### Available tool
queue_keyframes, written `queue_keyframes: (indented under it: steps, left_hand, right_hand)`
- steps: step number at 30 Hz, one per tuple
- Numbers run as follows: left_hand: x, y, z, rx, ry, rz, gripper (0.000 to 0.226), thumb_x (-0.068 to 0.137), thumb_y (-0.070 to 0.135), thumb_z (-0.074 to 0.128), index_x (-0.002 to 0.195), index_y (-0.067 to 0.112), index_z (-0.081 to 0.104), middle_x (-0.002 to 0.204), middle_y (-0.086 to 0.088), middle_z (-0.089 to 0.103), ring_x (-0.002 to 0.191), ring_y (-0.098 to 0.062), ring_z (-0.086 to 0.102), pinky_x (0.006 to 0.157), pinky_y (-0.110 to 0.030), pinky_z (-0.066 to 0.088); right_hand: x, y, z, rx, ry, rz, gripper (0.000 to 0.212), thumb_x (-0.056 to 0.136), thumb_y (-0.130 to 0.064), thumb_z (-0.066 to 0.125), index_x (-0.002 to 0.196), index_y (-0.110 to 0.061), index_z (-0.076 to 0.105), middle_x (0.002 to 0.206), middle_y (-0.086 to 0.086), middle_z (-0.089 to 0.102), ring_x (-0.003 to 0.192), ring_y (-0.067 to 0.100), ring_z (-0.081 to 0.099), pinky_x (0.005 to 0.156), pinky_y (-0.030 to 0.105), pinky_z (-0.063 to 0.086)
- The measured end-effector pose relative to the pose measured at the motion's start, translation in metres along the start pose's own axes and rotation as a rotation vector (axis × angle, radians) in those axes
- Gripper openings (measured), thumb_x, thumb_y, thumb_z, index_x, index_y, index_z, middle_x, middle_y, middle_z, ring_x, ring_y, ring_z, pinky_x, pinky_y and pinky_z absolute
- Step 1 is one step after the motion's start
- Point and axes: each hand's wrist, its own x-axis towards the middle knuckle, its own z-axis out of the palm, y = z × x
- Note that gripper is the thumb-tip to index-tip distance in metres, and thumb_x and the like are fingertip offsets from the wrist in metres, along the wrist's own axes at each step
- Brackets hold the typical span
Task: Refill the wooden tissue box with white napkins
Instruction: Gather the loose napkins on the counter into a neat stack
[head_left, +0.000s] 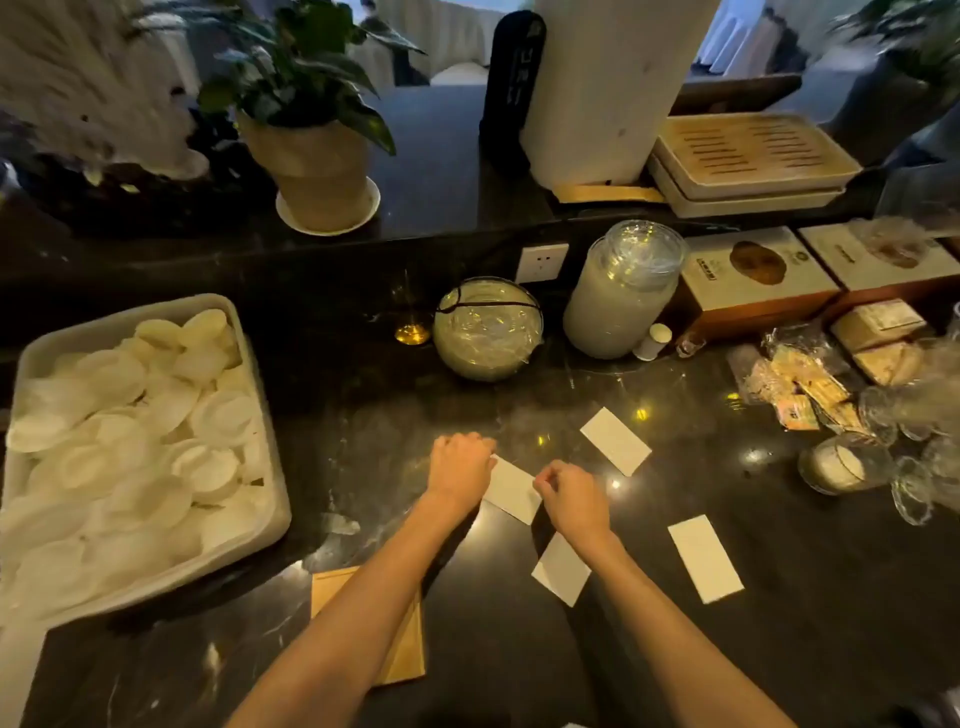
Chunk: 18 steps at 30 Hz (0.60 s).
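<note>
Fingers (543, 480) of both hands curl onto one white napkin (511, 491) on the dark counter (519, 649) — left hand (460, 467) at its left end, right hand (571, 499) pinching its right. This looks like folding, so line the edges up squarely before creasing. Both forearms reach forward, knuckles up. What I take for the wooden tissue box (330, 592) lies partly under the left forearm — other napkins (615, 440) lie loose nearby.

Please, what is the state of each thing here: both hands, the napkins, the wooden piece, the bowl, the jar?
Middle napkin: folded, lying flat.
Left hand: curled, holds the middle napkin's left end.
Right hand: pinches its right end.
Other napkins: folded, lying loose.
Wooden piece: flat, partly under left forearm.
Bowl: covered with clear film.
Jar: lid on.
</note>
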Motion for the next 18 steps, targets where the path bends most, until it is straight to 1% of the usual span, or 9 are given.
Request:
queue_keyframes:
  steps: [3,5,8,10,13,15,16,17,18]
  left_hand:
    - [0.018,0.003,0.015,0.061,-0.045,0.069,0.03,0.099,0.025,0.048,0.124,0.019,0.063,0.133,-0.006,0.057,0.131,-0.027,0.043,0.116,-0.042,0.024]
    - [0.026,0.004,0.026,0.082,-0.073,0.105,0.033,0.097,0.022,0.052,0.128,0.019,0.061,0.144,-0.007,0.049,0.142,-0.03,0.031,0.121,-0.046,0.014]
    - [0.034,0.001,0.041,0.108,-0.075,0.144,0.036,0.094,0.02,0.058,0.13,0.018,0.058,0.151,-0.008,0.04,0.146,-0.032,0.022,0.122,-0.046,0.012]
    - [0.036,-0.002,0.046,0.1,-0.072,0.15,0.035,0.093,0.018,0.059,0.128,0.016,0.056,0.151,-0.008,0.039,0.146,-0.032,0.022,0.122,-0.046,0.012]
    - [0.034,-0.004,0.048,0.066,-0.056,0.14,0.026,0.096,0.017,0.054,0.122,0.016,0.058,0.151,-0.007,0.039,0.146,-0.032,0.021,0.122,-0.045,0.013]
    - [0.029,-0.004,0.048,0.012,-0.041,0.124,0.021,0.097,0.015,0.051,0.116,0.016,0.061,0.146,-0.006,0.044,0.145,-0.03,0.025,0.123,-0.045,0.012]
    - [0.025,-0.004,0.046,-0.041,-0.033,0.107,0.017,0.097,0.014,0.05,0.111,0.016,0.061,0.139,-0.005,0.05,0.141,-0.029,0.031,0.122,-0.045,0.013]
    - [0.02,-0.004,0.044,-0.116,-0.031,0.087,0.012,0.096,0.012,0.049,0.103,0.018,0.058,0.127,-0.004,0.056,0.134,-0.028,0.039,0.122,-0.045,0.015]
    - [0.012,-0.005,0.039,-0.212,-0.042,0.061,0.01,0.096,0.011,0.049,0.096,0.02,0.054,0.113,-0.003,0.06,0.122,-0.026,0.048,0.12,-0.044,0.018]
  right_hand:
    - [0.014,0.0,0.011,-0.08,0.054,0.064,0.015,0.093,-0.029,0.063,0.101,-0.018,0.067,0.102,0.002,0.066,0.091,0.018,0.063,0.079,0.033,0.055]
    - [0.017,0.002,0.018,-0.112,0.061,0.078,0.02,0.092,-0.028,0.065,0.109,-0.018,0.065,0.109,0.002,0.063,0.099,0.02,0.061,0.083,0.036,0.055]
    - [0.019,0.014,0.026,-0.128,0.052,0.099,0.021,0.092,-0.026,0.064,0.112,-0.018,0.061,0.113,0.003,0.059,0.104,0.022,0.057,0.083,0.037,0.054]
    - [0.02,0.017,0.03,-0.125,0.051,0.107,0.017,0.092,-0.025,0.063,0.107,-0.018,0.06,0.111,0.004,0.057,0.102,0.022,0.055,0.08,0.036,0.053]
    - [0.019,0.017,0.031,-0.115,0.071,0.083,0.009,0.095,-0.024,0.06,0.099,-0.016,0.062,0.106,0.004,0.056,0.098,0.021,0.054,0.079,0.036,0.054]
    - [0.016,0.016,0.031,-0.119,0.066,0.05,0.011,0.097,-0.022,0.056,0.099,-0.014,0.063,0.104,0.005,0.057,0.097,0.022,0.054,0.08,0.037,0.054]
    - [0.014,0.016,0.03,-0.108,0.058,0.036,0.013,0.098,-0.021,0.053,0.099,-0.012,0.063,0.103,0.005,0.058,0.097,0.022,0.055,0.08,0.038,0.054]
    - [0.011,0.014,0.028,-0.079,0.045,0.028,0.014,0.099,-0.02,0.052,0.097,-0.012,0.062,0.101,0.005,0.06,0.095,0.022,0.056,0.081,0.039,0.054]
    - [0.007,0.013,0.026,-0.022,0.027,0.019,0.013,0.099,-0.019,0.051,0.094,-0.012,0.061,0.097,0.004,0.061,0.092,0.021,0.057,0.08,0.041,0.054]
